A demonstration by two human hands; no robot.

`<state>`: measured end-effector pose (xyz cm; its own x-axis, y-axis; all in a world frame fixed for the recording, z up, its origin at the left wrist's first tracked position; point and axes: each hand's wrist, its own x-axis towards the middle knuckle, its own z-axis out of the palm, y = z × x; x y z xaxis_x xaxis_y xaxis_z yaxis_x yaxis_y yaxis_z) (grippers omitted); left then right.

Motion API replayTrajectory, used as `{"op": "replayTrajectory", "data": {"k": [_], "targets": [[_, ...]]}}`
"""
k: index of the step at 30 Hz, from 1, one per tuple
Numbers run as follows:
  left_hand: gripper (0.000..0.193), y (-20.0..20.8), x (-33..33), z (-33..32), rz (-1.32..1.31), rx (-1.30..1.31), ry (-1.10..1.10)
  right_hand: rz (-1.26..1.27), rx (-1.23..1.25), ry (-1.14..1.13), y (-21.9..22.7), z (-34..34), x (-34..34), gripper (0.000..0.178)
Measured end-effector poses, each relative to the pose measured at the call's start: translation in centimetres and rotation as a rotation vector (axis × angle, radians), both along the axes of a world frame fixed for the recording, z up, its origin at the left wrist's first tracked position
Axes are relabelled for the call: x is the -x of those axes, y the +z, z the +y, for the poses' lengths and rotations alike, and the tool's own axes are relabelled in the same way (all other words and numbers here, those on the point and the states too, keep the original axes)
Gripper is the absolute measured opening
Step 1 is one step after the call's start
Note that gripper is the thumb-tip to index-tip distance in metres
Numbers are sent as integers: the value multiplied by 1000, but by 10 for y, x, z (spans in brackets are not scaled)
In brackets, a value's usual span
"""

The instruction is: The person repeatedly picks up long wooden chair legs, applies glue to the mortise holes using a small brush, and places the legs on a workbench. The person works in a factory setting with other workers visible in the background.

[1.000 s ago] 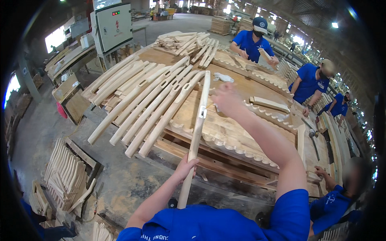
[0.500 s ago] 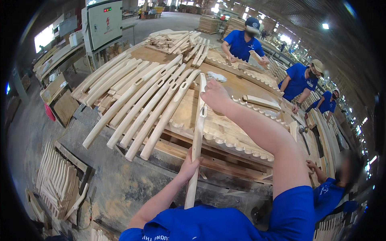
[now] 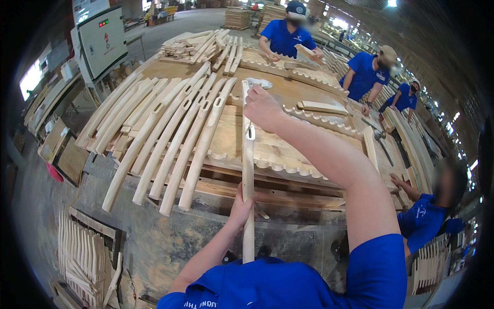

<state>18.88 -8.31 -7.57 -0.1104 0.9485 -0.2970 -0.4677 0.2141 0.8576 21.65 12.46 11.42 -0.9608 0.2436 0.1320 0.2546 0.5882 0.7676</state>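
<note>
A long pale wooden chair-leg-like piece (image 3: 248,167) with a slot in its side runs from near my body out over the table edge. My left hand (image 3: 242,210) is closed around its lower part. At its far end, my right hand (image 3: 262,108) is closed against the wood with fingers pressed together; whether a small thing sits in them is hidden. A crumpled white cloth (image 3: 260,83) lies just beyond that hand. To the left, several similar slotted pieces (image 3: 203,139) lie side by side, their near ends jutting past the table edge.
Scalloped wooden strips (image 3: 293,172) and a short block (image 3: 323,107) lie on the table (image 3: 198,73). Co-workers in blue stand at the far side (image 3: 290,38) and right. A grey electrical cabinet (image 3: 103,44) stands left. More wooden pieces (image 3: 82,252) are stacked low at left.
The view has shifted, so the table appears farther left and higher. Both hands keep nearly the same places on the wooden piece, which looks slightly turned, its slot showing more fully.
</note>
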Motion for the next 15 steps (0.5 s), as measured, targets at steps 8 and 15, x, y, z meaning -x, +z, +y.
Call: {"op": "replayTrajectory", "data": {"k": [8,15], "targets": [[82,-13,-2,-1,-124,-58,-1,305,-118,183,27,0,-47,2],[65,24,-49,16,89,-233,-106,1456,857,-98,8,-23,-213,18]]}}
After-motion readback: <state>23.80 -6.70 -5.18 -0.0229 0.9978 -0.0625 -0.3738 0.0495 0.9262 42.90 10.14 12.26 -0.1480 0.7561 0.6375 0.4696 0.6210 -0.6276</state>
